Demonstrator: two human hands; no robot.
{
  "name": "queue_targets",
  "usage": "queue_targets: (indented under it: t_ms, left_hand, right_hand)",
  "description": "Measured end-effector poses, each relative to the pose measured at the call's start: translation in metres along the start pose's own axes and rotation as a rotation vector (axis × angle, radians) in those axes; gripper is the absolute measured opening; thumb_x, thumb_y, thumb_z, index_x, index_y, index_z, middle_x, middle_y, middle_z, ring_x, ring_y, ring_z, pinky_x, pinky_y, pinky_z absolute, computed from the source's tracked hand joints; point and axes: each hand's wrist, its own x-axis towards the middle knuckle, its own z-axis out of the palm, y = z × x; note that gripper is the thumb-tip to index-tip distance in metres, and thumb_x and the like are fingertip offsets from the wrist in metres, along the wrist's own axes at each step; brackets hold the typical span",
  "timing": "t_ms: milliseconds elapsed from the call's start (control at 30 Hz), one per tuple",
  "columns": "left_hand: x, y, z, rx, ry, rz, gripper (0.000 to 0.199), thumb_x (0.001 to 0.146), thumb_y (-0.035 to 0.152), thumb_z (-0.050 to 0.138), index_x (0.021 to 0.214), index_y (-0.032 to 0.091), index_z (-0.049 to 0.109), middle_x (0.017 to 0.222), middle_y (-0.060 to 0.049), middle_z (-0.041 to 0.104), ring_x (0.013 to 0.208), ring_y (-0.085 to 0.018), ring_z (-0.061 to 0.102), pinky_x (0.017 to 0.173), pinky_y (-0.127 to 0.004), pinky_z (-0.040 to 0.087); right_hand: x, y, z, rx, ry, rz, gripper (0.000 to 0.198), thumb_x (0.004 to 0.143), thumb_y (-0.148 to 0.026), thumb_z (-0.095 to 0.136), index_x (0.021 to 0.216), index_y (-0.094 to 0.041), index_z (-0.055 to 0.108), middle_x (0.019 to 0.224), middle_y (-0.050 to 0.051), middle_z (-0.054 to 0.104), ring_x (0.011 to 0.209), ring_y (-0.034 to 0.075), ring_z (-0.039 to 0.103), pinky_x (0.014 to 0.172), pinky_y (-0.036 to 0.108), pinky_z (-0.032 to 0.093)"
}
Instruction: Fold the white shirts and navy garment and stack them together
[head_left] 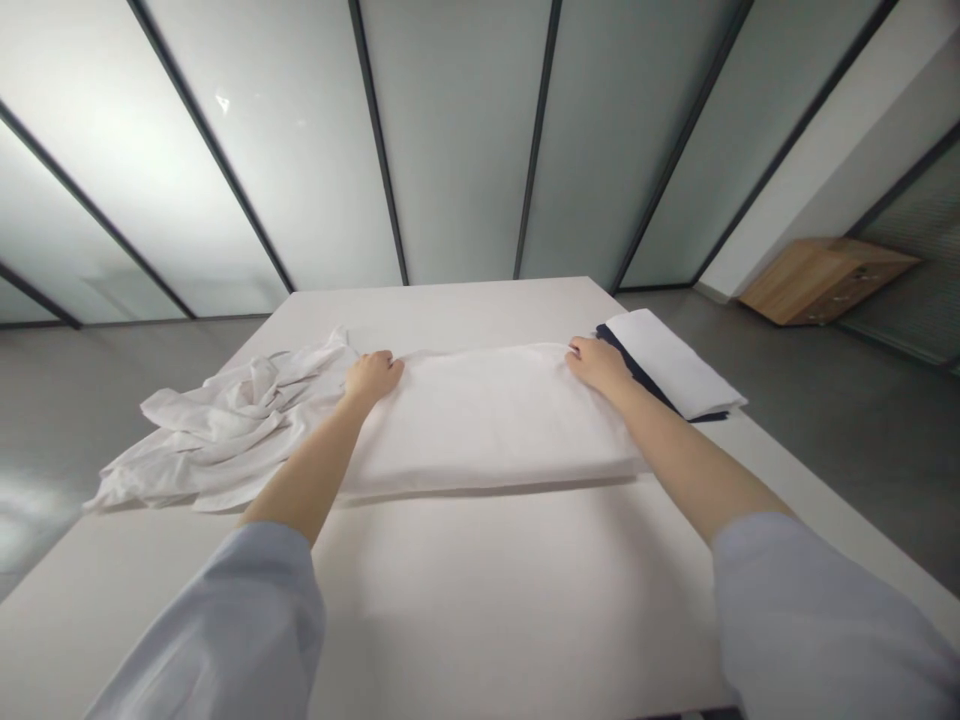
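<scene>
A white cloth (pixel 487 420), folded into a flat rectangle, lies across the middle of the white table (pixel 510 590). My left hand (pixel 374 377) is closed on its far left corner, fingers curled over the edge. At the far right corner, my right hand (pixel 596 362) pinches the same edge. Left of the folded cloth is a crumpled heap of white fabric (pixel 247 410), close beside my left hand. Just past my right hand rests a folded white piece of fabric (pixel 667 360) on top of a dark navy one (pixel 637 372).
Frosted glass panels (pixel 457 140) with dark frames rise behind the table's far edge. A wooden cabinet (pixel 817 280) stands on the grey floor (pixel 787 420) at the far right. Part of the crumpled fabric reaches the table's left edge.
</scene>
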Motion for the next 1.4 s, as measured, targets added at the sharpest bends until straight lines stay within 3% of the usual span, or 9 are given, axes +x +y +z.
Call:
queue_targets:
  t_ms: [233,433,633,800,967,1067,1233,1300,1400]
  left_hand:
    - [0.021,0.002,0.04,-0.032,-0.104,-0.064,0.038,0.094,0.032,0.032,0.117,0.018,0.059,0.116,-0.017,0.068,0.108,-0.028,0.064,0.086,-0.037,0.049]
    - [0.02,-0.002,0.052,-0.016,-0.041,-0.037,0.036,0.092,0.03,0.036,0.114,0.018,0.061,0.111,-0.016,0.069,0.105,-0.028,0.064,0.083,-0.037,0.05]
    - [0.027,-0.004,0.05,-0.01,-0.046,-0.057,0.036,0.093,0.033,0.038,0.115,0.02,0.063,0.113,-0.016,0.068,0.107,-0.029,0.064,0.083,-0.038,0.05]
    - [0.031,-0.017,0.036,-0.036,-0.018,-0.113,0.036,0.091,0.039,0.043,0.114,0.019,0.062,0.111,-0.016,0.068,0.105,-0.032,0.063,0.084,-0.041,0.049]
    - [0.026,-0.02,0.022,-0.115,0.254,-0.186,0.039,0.09,0.029,0.042,0.127,0.018,0.052,0.127,-0.013,0.06,0.119,-0.028,0.053,0.096,-0.038,0.043]
    - [0.01,0.002,0.022,-0.12,0.184,-0.033,0.039,0.089,0.034,0.045,0.124,0.019,0.054,0.128,-0.011,0.058,0.122,-0.026,0.05,0.101,-0.036,0.04]
    - [-0.027,0.062,0.037,-0.144,-0.14,0.251,0.058,0.09,0.052,0.043,0.138,0.02,0.045,0.145,-0.012,0.046,0.133,-0.028,0.041,0.106,-0.04,0.036]
    - [-0.034,0.082,0.044,-0.141,-0.222,0.272,0.064,0.091,0.056,0.037,0.143,0.019,0.039,0.152,-0.014,0.037,0.139,-0.031,0.034,0.106,-0.046,0.035]
    - [-0.031,0.098,0.054,-0.094,-0.292,0.199,0.064,0.093,0.056,0.029,0.148,0.024,0.032,0.158,-0.015,0.024,0.143,-0.036,0.025,0.104,-0.057,0.034]
  right_hand:
    - [0.028,-0.01,0.038,0.008,-0.2,0.041,0.036,0.096,-0.026,0.033,0.122,-0.019,0.058,0.111,0.016,0.069,0.098,0.025,0.064,0.075,0.031,0.042]
    - [0.031,-0.006,0.054,0.015,-0.182,0.073,0.035,0.096,-0.028,0.037,0.118,-0.019,0.063,0.112,0.015,0.068,0.101,0.025,0.063,0.078,0.032,0.044]
    - [0.032,0.005,0.056,0.067,-0.079,0.246,0.035,0.092,-0.04,0.047,0.105,-0.016,0.07,0.107,0.016,0.07,0.098,0.026,0.064,0.072,0.03,0.044]
    - [0.034,0.019,0.057,0.164,0.004,0.391,0.037,0.093,-0.039,0.043,0.1,-0.016,0.071,0.102,0.016,0.07,0.096,0.026,0.063,0.073,0.031,0.044]
    - [0.041,0.018,0.054,0.233,-0.044,0.419,0.048,0.094,-0.043,0.042,0.125,-0.01,0.058,0.12,0.021,0.063,0.11,0.029,0.058,0.087,0.037,0.043]
    - [0.036,-0.005,0.049,0.187,-0.039,0.304,0.057,0.092,-0.046,0.044,0.135,-0.009,0.048,0.13,0.023,0.056,0.119,0.034,0.052,0.095,0.044,0.039]
    - [0.002,-0.078,0.041,0.138,-0.119,-0.16,0.052,0.092,-0.047,0.045,0.135,-0.018,0.049,0.141,0.017,0.049,0.131,0.032,0.04,0.108,0.045,0.03]
    - [-0.013,-0.106,0.04,0.132,-0.202,-0.259,0.052,0.092,-0.052,0.043,0.133,-0.021,0.052,0.143,0.015,0.047,0.133,0.032,0.038,0.109,0.048,0.027]
    - [-0.025,-0.132,0.043,0.136,-0.329,-0.24,0.051,0.095,-0.051,0.035,0.136,-0.024,0.05,0.148,0.014,0.042,0.136,0.037,0.033,0.108,0.06,0.024]
